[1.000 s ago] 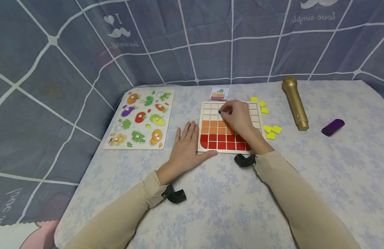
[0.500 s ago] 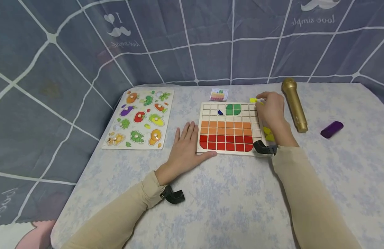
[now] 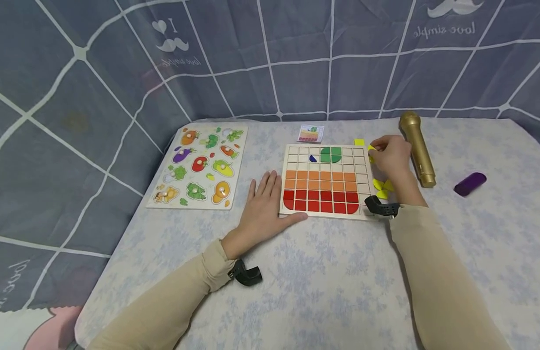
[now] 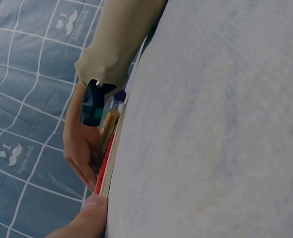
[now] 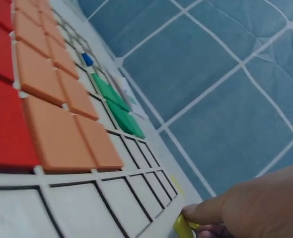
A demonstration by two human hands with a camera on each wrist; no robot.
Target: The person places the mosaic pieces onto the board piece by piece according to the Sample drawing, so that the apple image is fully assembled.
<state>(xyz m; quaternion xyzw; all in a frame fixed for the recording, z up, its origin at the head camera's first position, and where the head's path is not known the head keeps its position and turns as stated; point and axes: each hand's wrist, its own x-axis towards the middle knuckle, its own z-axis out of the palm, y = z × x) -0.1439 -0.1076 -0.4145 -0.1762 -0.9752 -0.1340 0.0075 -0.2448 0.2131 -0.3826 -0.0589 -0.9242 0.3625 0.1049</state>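
My right hand (image 3: pixel 392 156) is just past the right side of a white grid board (image 3: pixel 365 192), with thumb and fingers curled at a yellow tile (image 5: pixel 183 226). In the right wrist view they pinch that tile. My left hand (image 3: pixel 263 209) lies flat with fingers straight, at the board's lower left corner, its thumb along the front edge. Red tiles (image 3: pixel 326 207) fill the front rows, and orange tiles (image 3: pixel 314 184) sit in the rows behind. Further back are green tiles (image 3: pixel 331 155) with rounded corners and one small blue tile (image 3: pixel 313 158).
Behind the board lies a picture card (image 3: pixel 311 133). A vegetable puzzle board (image 3: pixel 195 189) is at the left. More yellow tiles (image 3: pixel 382 194) lie beside my right wrist. A gold microphone (image 3: pixel 419 150) and a purple cylinder-like piece (image 3: pixel 470 184) lie further right.
My right hand has let go of the blue tile on the grid and moved right to the yellow tiles, where it has taken hold of one. My left hand has stayed put.
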